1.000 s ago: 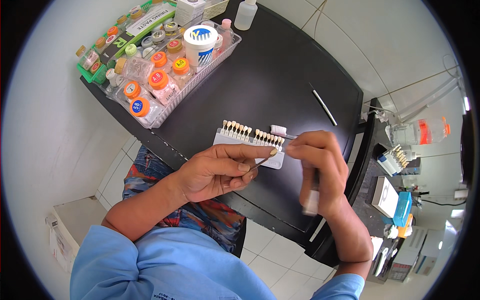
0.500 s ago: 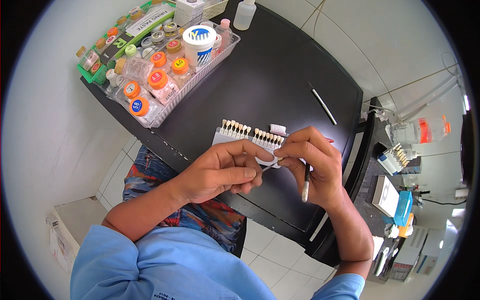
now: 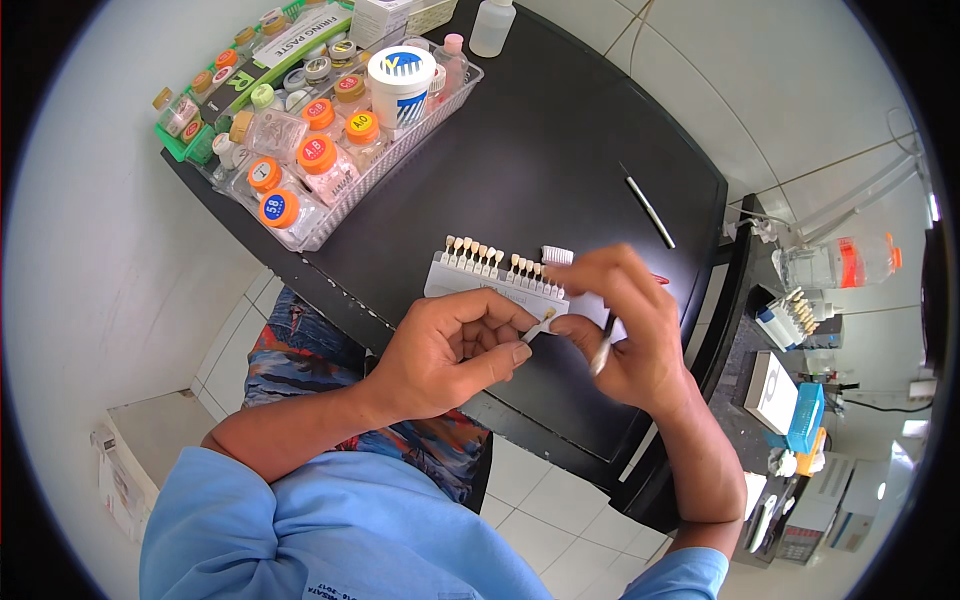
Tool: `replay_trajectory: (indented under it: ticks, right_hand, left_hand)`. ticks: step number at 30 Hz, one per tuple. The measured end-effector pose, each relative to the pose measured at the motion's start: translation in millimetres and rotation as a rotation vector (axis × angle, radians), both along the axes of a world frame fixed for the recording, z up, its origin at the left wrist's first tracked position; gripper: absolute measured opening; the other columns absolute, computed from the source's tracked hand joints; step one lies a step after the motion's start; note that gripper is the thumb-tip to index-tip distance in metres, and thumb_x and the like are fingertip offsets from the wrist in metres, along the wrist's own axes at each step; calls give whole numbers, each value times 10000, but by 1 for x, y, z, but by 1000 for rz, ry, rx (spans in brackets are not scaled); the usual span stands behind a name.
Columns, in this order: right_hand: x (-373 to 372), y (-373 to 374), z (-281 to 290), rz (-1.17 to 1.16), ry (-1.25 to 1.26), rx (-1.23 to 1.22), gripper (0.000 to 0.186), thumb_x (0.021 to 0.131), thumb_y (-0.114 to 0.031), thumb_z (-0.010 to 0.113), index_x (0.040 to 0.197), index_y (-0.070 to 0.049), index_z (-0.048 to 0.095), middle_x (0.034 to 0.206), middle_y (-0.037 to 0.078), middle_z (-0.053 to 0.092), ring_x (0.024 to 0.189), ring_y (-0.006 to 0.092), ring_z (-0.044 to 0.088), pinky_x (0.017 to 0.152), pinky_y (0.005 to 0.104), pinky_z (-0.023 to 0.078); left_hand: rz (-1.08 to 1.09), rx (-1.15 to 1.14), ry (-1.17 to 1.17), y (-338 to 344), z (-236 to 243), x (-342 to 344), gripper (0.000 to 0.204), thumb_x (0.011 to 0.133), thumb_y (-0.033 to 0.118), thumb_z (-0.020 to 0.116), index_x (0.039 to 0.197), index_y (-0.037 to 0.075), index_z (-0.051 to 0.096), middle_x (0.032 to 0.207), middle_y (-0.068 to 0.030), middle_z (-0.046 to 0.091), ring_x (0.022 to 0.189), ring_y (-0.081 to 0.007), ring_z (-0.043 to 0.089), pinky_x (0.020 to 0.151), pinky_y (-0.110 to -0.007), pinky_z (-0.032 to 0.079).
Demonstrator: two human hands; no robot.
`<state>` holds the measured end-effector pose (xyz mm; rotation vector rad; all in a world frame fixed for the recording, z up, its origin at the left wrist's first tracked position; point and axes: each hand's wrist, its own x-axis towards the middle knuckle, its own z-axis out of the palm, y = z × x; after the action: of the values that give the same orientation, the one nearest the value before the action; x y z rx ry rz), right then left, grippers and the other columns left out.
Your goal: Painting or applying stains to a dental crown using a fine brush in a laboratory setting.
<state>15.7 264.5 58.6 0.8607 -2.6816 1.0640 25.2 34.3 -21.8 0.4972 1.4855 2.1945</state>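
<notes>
My left hand point(image 3: 450, 350) pinches a dental shade tab point(image 3: 538, 327) between thumb and index finger. The tab has a pale stem and a small tooth-coloured tip. Close beside it is my right hand point(image 3: 635, 335), its index finger raised and blurred. A thin brush point(image 3: 601, 358) with a dark handle and pale end is tucked in that hand; the palm hides part of it. Just beyond both hands lies a grey tooth shade guide point(image 3: 480, 285), with two groups of tooth-shaped tabs standing along its far edge.
A clear basket point(image 3: 345, 205) of orange-capped jars stands far left on the black table point(image 3: 530, 150). A white ridged piece point(image 3: 557, 256) lies behind the shade guide. A slim pen-like tool point(image 3: 650, 212) rests farther right. A squeeze bottle point(image 3: 491, 28) stands at the back.
My right fingers have come off the shade tab's tip and lifted, leaving the tip in sight. The brush has swung slightly in my right hand. The left hand still holds the tab.
</notes>
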Motion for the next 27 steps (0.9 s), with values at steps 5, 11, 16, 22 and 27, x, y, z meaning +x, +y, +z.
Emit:
replay_trajectory:
  ticks: [5,11,16,22,27]
  right_hand:
    - [-4,17,-6,-141,151,-238,411,1116,-217,435,1268,55,702,1223,161,624,976,195,607,787,331,477]
    - [-5,26,-11,-124,437,-316,473,1177,-353,433,1062,32,683,887,121,650,798,170,593,772,343,476]
    - [4,11,-11,-50,288,-466,441,1146,-392,536,944,-14,639,702,58,613,640,182,550,785,367,483]
    - [5,10,-9,-15,308,-261,354,1040,-322,743,949,9,655,773,89,649,701,226,582,798,413,509]
    - [7,11,-6,-16,325,-435,334,1028,-297,765,953,7,652,775,84,657,716,240,600,769,417,523]
  left_hand:
    - [9,-42,-14,0,4,0,218,1010,-20,701,1218,-77,673,929,-44,681,796,-62,652,724,-237,572]
    - [30,-13,-70,-1,5,-2,182,1029,4,700,1198,-59,677,901,-37,693,775,-57,667,693,-208,540]
    - [31,-5,-92,-1,5,-3,167,1043,10,692,1195,-54,670,881,-31,689,771,-54,663,681,-209,525]
    - [29,3,-64,0,0,-3,161,1047,14,690,1195,-46,673,870,-12,679,749,-40,636,657,-205,490]
    - [45,8,-68,2,-1,-3,159,1048,17,687,1196,-41,675,870,-6,675,746,-35,627,656,-202,484]
